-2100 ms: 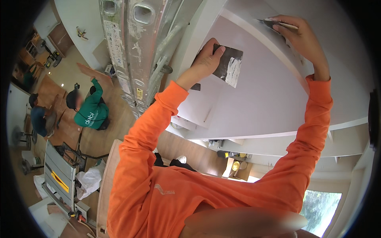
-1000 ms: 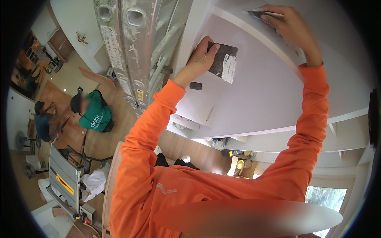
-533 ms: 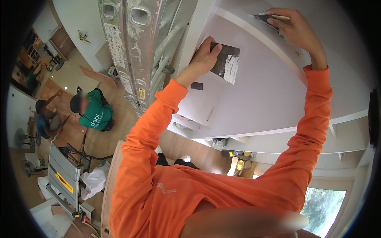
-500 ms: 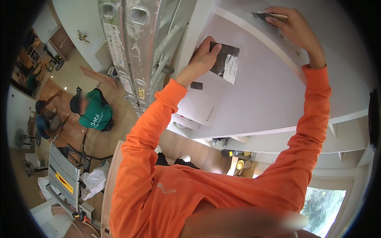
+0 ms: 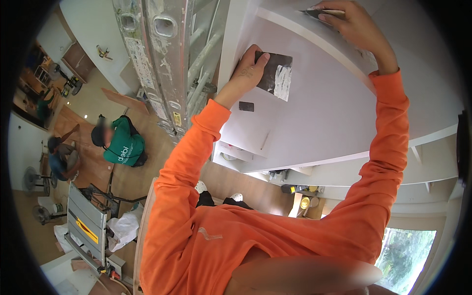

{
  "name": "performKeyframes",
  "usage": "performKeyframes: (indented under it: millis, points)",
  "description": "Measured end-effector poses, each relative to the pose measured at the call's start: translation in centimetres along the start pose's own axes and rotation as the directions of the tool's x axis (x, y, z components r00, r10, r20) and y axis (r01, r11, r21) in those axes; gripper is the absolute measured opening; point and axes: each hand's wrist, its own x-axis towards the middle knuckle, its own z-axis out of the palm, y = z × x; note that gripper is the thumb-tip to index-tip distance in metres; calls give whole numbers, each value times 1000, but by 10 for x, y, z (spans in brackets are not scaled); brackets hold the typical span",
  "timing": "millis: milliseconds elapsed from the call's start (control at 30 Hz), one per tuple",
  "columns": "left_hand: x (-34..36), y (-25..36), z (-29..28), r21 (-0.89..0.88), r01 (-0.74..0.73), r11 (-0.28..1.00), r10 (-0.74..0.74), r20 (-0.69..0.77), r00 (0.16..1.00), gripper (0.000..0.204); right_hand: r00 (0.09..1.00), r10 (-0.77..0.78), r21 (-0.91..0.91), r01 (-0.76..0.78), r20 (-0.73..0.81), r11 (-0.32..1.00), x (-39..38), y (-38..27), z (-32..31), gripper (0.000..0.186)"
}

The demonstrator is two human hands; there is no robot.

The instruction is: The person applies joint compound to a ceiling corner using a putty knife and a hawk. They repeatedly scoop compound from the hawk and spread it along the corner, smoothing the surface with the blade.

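Observation:
My left hand (image 5: 249, 70) grips a dark, flat square plate (image 5: 268, 73), thumb on its face. White putty (image 5: 282, 83) is smeared along the plate's far side from my hand. At the upper right, my right hand (image 5: 354, 24) is closed around the handle of a putty knife (image 5: 317, 14). Its dark blade lies close to the pale curved edge (image 5: 305, 32) of a white built-in shelf unit; whether it touches cannot be made out. Rough patches of filler show on the surface below my right hand. Both arms are raised in orange sleeves.
A paint-spattered metal ladder (image 5: 164, 59) stands just left of my left hand. On the floor at left are a person in a green shirt (image 5: 125, 142), another crouching person (image 5: 64, 157), a table saw (image 5: 86, 221) and fans. Small cans (image 5: 305, 202) sit below the shelves.
My right hand with the putty knife has shifted slightly left and up along the curved edge. The whole view has tilted a little. The crouching person at left has changed posture.

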Motion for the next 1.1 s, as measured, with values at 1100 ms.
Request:
performKeyframes:
  millis: [1100]
  points:
    - [-1, 3, -1, -15, 9, 1000, -9, -2, 1000, 30, 992, -103, -5, 104, 78, 995, 14, 17, -8, 26]
